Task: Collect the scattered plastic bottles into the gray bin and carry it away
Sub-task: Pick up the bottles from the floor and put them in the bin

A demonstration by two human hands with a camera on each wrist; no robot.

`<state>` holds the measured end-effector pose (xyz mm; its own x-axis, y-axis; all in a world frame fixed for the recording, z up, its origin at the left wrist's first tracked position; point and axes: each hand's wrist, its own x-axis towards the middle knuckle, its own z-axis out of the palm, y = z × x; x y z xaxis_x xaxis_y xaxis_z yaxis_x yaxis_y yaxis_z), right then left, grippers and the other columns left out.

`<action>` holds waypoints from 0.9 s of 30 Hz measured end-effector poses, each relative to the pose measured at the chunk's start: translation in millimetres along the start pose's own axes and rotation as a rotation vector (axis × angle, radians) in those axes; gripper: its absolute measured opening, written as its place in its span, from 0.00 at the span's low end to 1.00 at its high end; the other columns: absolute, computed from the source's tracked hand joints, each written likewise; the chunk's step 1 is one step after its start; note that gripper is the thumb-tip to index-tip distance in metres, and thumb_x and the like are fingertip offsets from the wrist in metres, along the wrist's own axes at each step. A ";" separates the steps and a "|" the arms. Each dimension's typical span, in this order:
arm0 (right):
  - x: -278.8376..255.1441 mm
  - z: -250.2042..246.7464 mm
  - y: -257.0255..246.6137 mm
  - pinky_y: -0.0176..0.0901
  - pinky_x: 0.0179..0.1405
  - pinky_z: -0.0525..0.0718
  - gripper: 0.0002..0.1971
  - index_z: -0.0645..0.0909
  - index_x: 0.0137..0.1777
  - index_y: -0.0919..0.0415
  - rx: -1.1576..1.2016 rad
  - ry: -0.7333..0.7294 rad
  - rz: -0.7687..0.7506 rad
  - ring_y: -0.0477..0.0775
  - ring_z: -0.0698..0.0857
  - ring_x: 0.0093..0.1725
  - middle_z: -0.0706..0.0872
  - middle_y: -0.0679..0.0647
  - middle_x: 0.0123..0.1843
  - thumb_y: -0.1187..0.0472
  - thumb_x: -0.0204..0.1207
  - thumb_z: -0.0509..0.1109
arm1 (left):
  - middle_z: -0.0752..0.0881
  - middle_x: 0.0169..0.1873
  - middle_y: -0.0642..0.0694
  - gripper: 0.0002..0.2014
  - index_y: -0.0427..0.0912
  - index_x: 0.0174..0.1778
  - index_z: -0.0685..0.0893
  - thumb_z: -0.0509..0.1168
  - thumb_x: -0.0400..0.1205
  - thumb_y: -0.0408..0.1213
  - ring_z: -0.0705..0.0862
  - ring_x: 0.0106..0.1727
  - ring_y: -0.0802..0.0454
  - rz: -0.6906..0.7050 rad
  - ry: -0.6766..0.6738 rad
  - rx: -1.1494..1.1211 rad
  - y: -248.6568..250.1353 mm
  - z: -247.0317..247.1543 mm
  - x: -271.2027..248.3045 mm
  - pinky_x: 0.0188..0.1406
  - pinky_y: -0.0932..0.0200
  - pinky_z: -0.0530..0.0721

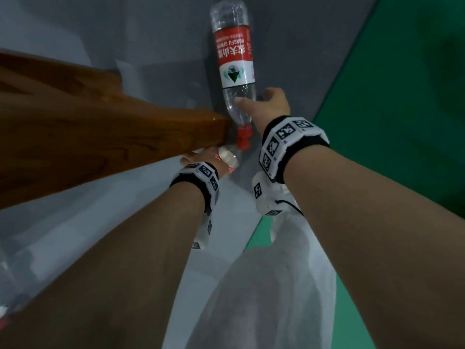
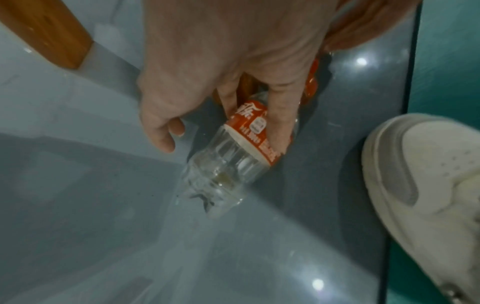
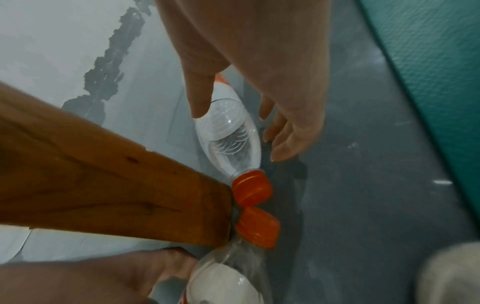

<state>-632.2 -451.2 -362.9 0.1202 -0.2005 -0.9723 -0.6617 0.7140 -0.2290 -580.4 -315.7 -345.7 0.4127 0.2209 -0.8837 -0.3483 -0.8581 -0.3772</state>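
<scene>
Beside the foot of the wooden leg (image 1: pixel 120 137), two clear plastic bottles lie on the grey floor (image 1: pixel 161 79), red caps nearly touching just off the leg's corner. Far bottle (image 1: pixel 235 59) stretches away from the leg, red label up; right hand (image 1: pixel 271 104) is spread over its clear shoulder, thumb on one side, fingers (image 3: pixel 283 142) reaching down the other, not yet closed round it. Near bottle (image 2: pixel 244 148) lies on the opposite side of the leg's corner; left hand (image 2: pixel 228 61) has a finger pressed on its label and the thumb hanging loose beside it, so no full grip shows. Gray bin not in view in any picture.

Risks, as I judge them: both bottles look empty and light, and the floor is glossy, so a half-closed grasp could squirt either one away, possibly under the leg. Caps sit so close to the leg that a lift may knock them against it. White shoe (image 2: pixel 426 195) stands near the leg on the green-mat side; a rolling bottle could end up underfoot.
</scene>
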 end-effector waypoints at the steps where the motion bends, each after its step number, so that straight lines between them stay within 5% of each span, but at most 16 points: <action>1: 3.5 8.0 -3.4 0.45 0.60 0.82 0.38 0.69 0.75 0.57 -0.021 0.012 -0.007 0.56 0.83 0.64 0.79 0.54 0.69 0.50 0.67 0.82 | 0.67 0.77 0.35 0.34 0.43 0.79 0.66 0.71 0.77 0.42 0.63 0.79 0.34 0.017 -0.001 0.039 -0.2 3.3 5.5 0.79 0.39 0.52; 4: 10.8 29.5 -10.1 0.56 0.65 0.82 0.40 0.70 0.70 0.55 -0.131 0.088 -0.045 0.58 0.81 0.64 0.78 0.55 0.67 0.42 0.61 0.82 | 0.56 0.82 0.40 0.37 0.47 0.83 0.53 0.64 0.82 0.50 0.55 0.82 0.34 0.084 -0.020 0.184 5.3 11.7 15.9 0.79 0.38 0.51; 7: 13.4 40.4 -11.4 0.56 0.65 0.80 0.40 0.69 0.70 0.56 -0.248 0.160 -0.087 0.59 0.78 0.67 0.74 0.56 0.67 0.40 0.63 0.80 | 0.51 0.83 0.38 0.42 0.48 0.84 0.45 0.61 0.81 0.56 0.54 0.81 0.34 0.035 -0.021 0.184 8.0 19.4 19.6 0.79 0.41 0.54; 13: 9.2 20.5 -6.0 0.53 0.59 0.85 0.35 0.75 0.68 0.55 -0.252 0.144 -0.103 0.57 0.84 0.58 0.78 0.54 0.63 0.41 0.64 0.79 | 0.67 0.75 0.36 0.44 0.45 0.82 0.53 0.72 0.75 0.49 0.67 0.75 0.37 0.058 -0.019 0.023 6.6 30.5 -0.1 0.75 0.49 0.63; 18: -21.7 -25.6 -2.3 0.55 0.44 0.91 0.36 0.78 0.64 0.51 -0.202 0.157 -0.082 0.56 0.88 0.47 0.83 0.54 0.58 0.37 0.57 0.79 | 0.70 0.71 0.35 0.40 0.44 0.76 0.62 0.75 0.72 0.47 0.70 0.72 0.35 0.035 -0.006 -0.134 8.7 25.5 -35.2 0.71 0.47 0.69; 21: -42.0 -62.9 -4.3 0.51 0.47 0.90 0.34 0.79 0.64 0.54 -0.192 0.208 -0.095 0.54 0.88 0.48 0.84 0.55 0.59 0.40 0.59 0.79 | 0.71 0.70 0.36 0.41 0.44 0.75 0.63 0.76 0.69 0.48 0.72 0.70 0.34 0.056 0.020 -0.212 20.7 18.4 -63.9 0.70 0.44 0.72; 27: -102.0 -154.5 -11.7 0.54 0.54 0.88 0.34 0.77 0.67 0.57 -0.129 0.254 -0.087 0.56 0.87 0.52 0.82 0.56 0.63 0.43 0.63 0.81 | 0.83 0.62 0.43 0.53 0.50 0.69 0.74 0.75 0.42 0.57 0.82 0.63 0.40 0.171 0.024 -0.404 65.5 9.9 -127.5 0.64 0.43 0.82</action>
<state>-751.0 -542.7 -253.8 0.0021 -0.4299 -0.9029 -0.7475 0.5990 -0.2870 -664.1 -395.4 -260.5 0.3993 0.0535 -0.9152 -0.0578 -0.9948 -0.0833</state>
